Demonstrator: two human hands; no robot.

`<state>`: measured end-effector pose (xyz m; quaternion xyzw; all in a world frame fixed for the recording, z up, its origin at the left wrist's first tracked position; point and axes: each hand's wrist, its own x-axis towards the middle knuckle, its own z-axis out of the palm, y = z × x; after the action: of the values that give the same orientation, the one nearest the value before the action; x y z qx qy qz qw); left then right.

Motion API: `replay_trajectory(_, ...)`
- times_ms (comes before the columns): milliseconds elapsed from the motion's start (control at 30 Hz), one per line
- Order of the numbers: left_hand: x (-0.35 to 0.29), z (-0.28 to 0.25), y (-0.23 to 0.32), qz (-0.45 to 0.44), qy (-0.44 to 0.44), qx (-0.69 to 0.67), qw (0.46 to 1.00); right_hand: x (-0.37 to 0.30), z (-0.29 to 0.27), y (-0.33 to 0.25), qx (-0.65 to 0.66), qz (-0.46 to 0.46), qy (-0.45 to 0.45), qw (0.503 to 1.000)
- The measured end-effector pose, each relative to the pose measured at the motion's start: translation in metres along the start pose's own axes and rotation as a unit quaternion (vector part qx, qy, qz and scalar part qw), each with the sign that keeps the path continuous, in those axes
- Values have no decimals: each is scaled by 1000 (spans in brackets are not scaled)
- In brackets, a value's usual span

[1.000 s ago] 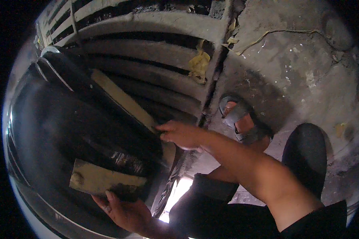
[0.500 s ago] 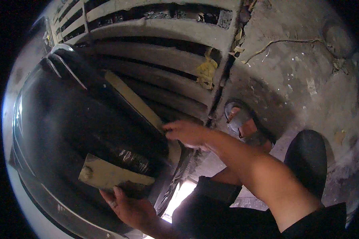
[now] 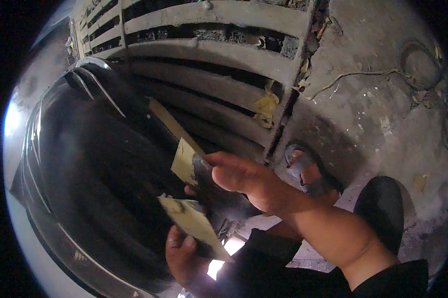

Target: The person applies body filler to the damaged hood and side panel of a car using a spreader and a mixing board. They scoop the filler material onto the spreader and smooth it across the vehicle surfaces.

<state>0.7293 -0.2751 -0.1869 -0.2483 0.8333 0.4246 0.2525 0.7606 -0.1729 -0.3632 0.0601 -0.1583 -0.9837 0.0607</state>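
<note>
My right hand (image 3: 239, 176) is closed on a thin, pale yellow plate (image 3: 185, 164) with a dark grey smear near my fingers. Just below it, my left hand (image 3: 186, 253) grips a second pale yellow plate (image 3: 196, 222), tilted, with a grey smear at its upper edge. The two plates are close together; whether they touch I cannot tell. Both are held over a large, dark, curved panel (image 3: 95, 164), which resembles a vehicle bumper. A tan strip (image 3: 169, 121) runs along the panel's edge behind the right-hand plate. Some of my left fingers are hidden by the plate.
A slatted metal grate (image 3: 199, 54) lies beyond the panel, with a crumpled yellow scrap (image 3: 267, 107) on it. To the right, stained concrete floor (image 3: 378, 114) carries a thin cord (image 3: 353, 74). My sandalled foot (image 3: 308, 171) stands beside the grate's edge.
My right hand has lifted from the panel's edge, and its plate now shows clearly. My left hand has moved right with its plate, which has turned and tilted. The view has shifted slightly.
</note>
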Motion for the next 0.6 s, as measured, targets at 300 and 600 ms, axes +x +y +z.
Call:
replay_trajectory(300,-1,-23,-9,136,120,72,981,30,-53,68,-482,-1,131,866)
replay_trajectory(600,7,-65,-23,372,172,450,794,135,-34,83,-583,-100,199,781)
